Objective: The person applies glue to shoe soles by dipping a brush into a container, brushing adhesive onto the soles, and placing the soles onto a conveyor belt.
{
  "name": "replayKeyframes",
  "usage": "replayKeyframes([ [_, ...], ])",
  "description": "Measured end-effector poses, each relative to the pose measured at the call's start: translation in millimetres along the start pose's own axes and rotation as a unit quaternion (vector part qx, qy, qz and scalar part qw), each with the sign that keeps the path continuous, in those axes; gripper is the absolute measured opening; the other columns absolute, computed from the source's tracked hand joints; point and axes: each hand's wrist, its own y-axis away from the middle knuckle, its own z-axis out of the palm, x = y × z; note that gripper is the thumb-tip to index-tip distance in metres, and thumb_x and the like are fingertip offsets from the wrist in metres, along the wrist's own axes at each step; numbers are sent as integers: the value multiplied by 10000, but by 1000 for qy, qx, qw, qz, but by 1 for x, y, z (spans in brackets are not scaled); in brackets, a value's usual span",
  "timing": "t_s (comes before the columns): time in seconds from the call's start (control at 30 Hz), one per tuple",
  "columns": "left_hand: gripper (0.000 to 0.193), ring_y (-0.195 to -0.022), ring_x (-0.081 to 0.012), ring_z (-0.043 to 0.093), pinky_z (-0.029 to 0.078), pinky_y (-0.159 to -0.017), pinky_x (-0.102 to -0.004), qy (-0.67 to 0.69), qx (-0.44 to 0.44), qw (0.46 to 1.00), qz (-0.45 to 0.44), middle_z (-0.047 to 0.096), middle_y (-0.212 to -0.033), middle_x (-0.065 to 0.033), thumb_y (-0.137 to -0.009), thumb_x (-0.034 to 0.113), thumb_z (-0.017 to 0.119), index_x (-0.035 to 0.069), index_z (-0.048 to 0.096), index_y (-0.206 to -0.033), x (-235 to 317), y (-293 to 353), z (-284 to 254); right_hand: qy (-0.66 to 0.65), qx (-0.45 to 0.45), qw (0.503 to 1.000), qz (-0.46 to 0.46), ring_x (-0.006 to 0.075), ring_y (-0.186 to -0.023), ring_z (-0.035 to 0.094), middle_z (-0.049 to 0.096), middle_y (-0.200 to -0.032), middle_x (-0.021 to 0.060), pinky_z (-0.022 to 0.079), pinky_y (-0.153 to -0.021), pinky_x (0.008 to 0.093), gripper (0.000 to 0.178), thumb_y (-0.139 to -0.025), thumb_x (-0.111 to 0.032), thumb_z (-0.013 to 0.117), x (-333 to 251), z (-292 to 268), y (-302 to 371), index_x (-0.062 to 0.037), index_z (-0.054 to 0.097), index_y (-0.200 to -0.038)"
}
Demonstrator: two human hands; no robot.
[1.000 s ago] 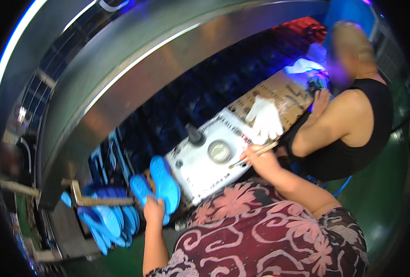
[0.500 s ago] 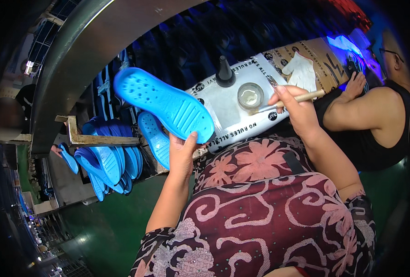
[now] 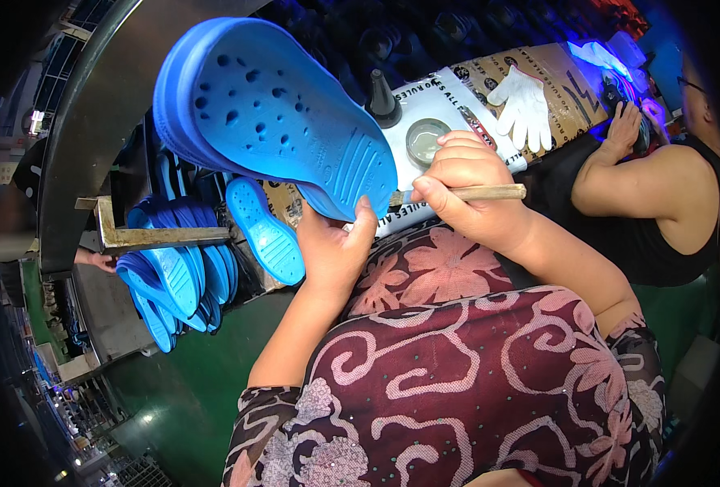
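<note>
My left hand (image 3: pixel 331 243) grips a blue shoe sole (image 3: pixel 295 122) by its narrow end, thumb on top and fingers beneath. The sole is tilted, its wide end with several holes raised toward the upper left. In my right hand (image 3: pixel 473 191) is a brush (image 3: pixel 490 192) with a wooden handle, its tip at the edge of the sole beside my left thumb. I cannot tell whether the bristles touch it. Behind the right hand stands a round glass jar (image 3: pixel 412 152), partly hidden by my fingers. Another blue sole (image 3: pixel 266 235) lies left of my left hand.
Several blue soles (image 3: pixel 185 280) hang below a wooden bar (image 3: pixel 165 235) on the left. A dark cone-topped bottle (image 3: pixel 382 105) stands on the white printed sheet (image 3: pixel 445 93). A white glove (image 3: pixel 526 105) lies on brown cardboard (image 3: pixel 567 89). A co-worker (image 3: pixel 660 187) sits at right; another person's hand (image 3: pixel 96 260) shows far left.
The held sole has come up closer and turned, looking larger now. My right hand has brought the brush leftward from beside the jar to the sole's edge.
</note>
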Motion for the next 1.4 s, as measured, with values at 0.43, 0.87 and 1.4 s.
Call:
replayKeyframes([
  [0.43, 335, -844, -180, 621, 482, -786, -300, -9, 9, 1000, 14, 640, -939, -135, -765, 44, 649, -54, 511, -1054, -2, -2, 1, 39, -17, 999, -13, 231, -585, 533, 563, -586, 48, 423, -760, 351, 176, -792, -166, 657, 2, -4, -3, -68, 638, -648],
  [0.87, 303, -756, -186, 638, 496, -714, -303, -52, 33, 991, 120, 652, -837, -128, -720, 13, 672, -48, 537, -984, -13, -3, 2, 69, -44, 995, -49, 229, -615, 539, 555, -587, 36, 428, -801, 384, 153, -759, -183, 681, -2, -3, 5, -75, 638, -659],
  [1.4, 368, -930, -183, 588, 452, -854, -300, -42, -7, 984, 174, 587, -1038, -129, -791, -39, 626, -38, 458, -1119, -15, -2, -3, 68, -32, 996, -50, 237, -573, 538, 548, -570, 48, 440, -776, 376, 150, -760, -134, 668, -11, -4, 5, -71, 623, -632],
])
